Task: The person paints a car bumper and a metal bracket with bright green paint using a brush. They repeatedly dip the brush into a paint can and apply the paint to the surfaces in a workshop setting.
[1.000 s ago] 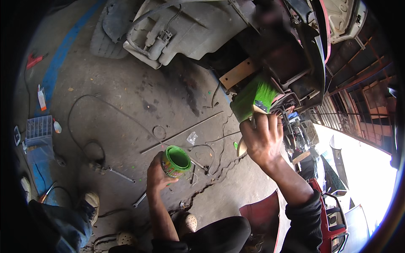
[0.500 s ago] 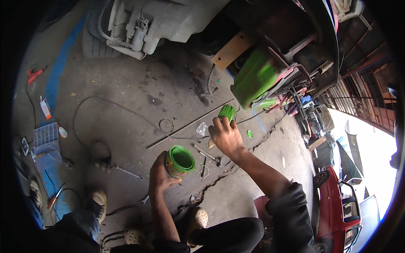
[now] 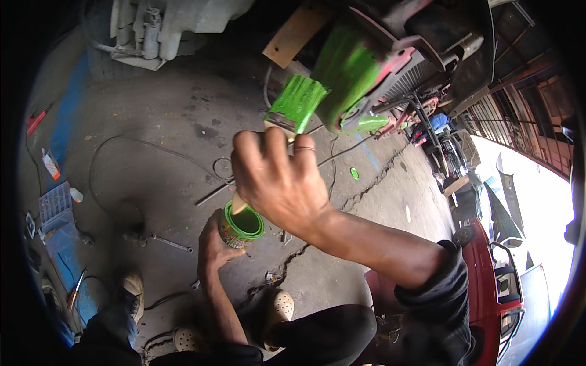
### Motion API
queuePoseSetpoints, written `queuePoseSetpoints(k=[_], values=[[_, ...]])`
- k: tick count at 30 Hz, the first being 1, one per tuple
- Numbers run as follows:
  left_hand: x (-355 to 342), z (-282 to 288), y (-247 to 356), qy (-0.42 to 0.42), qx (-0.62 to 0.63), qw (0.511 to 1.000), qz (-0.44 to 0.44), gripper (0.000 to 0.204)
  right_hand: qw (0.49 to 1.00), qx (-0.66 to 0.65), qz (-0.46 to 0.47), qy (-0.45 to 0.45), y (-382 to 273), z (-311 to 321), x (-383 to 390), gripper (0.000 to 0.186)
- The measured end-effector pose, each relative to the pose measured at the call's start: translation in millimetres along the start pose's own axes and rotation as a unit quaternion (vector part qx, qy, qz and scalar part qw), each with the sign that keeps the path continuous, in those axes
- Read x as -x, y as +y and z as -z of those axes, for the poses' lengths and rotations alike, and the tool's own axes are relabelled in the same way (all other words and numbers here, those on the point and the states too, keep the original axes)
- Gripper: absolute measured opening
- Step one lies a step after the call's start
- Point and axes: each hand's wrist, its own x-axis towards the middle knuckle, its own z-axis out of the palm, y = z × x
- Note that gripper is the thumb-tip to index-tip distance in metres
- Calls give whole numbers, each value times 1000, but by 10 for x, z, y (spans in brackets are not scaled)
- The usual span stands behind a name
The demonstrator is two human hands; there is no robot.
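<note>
My right hand (image 3: 285,182) grips a paintbrush (image 3: 297,99) by its pale wooden handle, fingers closed around it. Its bristles point upward and are thick with wet green paint. Close behind the brush, a partly green metal part (image 3: 349,76) hangs from a vehicle's underside; whether bristles and metal touch, I cannot tell. Lower down, my left hand (image 3: 211,245) is wrapped round an open paint can (image 3: 232,240), holding it upright. Green paint coats the can's rim and inner wall. The lower end of the brush handle overlaps the can's rim in the picture.
On the concrete lie a wrench (image 3: 172,243), a cable (image 3: 146,139), a green lid (image 3: 354,174) and a screwdriver (image 3: 76,291). A plastic organizer box (image 3: 56,207) sits at left. Another person's shoe (image 3: 132,296) stands nearby. A red vehicle (image 3: 485,287) is at right.
My right hand has lifted the paintbrush up and leftward, and it now appears larger. The whole view has shifted slightly. My left hand still holds the paint can.
</note>
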Motion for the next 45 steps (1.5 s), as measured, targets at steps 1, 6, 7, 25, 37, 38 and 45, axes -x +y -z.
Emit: queuePoseSetpoints(k=[1, 6, 7, 25, 37, 38, 45], values=[[-6, -5, 8, -4, -6, 1000, -8, 95, 999, 17, 4, -42, -2, -73, 2, 19], [1, -87, -26, -16, -14, 999, -39, 94, 977, 129, 75, -153, 124, -682, 437, 23], [5, -102, -44, -15, -3, 999, -37, 93, 974, 145, 72, -160, 103, -796, 552, 22], [83, 133, -122, -14, -13, 1000, -11, 98, 971, 72, 21, -229, -1, -1314, 1144, 17], [66, 47, -22, -29, -25, 999, -26, 100, 999, -5, -35, -41, 111, -190, 126, 10], [66, 37, -45, -29, -24, 999, -23, 99, 999, 27, -18, -23, 70, -156, 89, 12], [97, 86, -67, -21, -28, 999, -17, 97, 985, 75, 2, -153, 11, -809, 186, 15]])
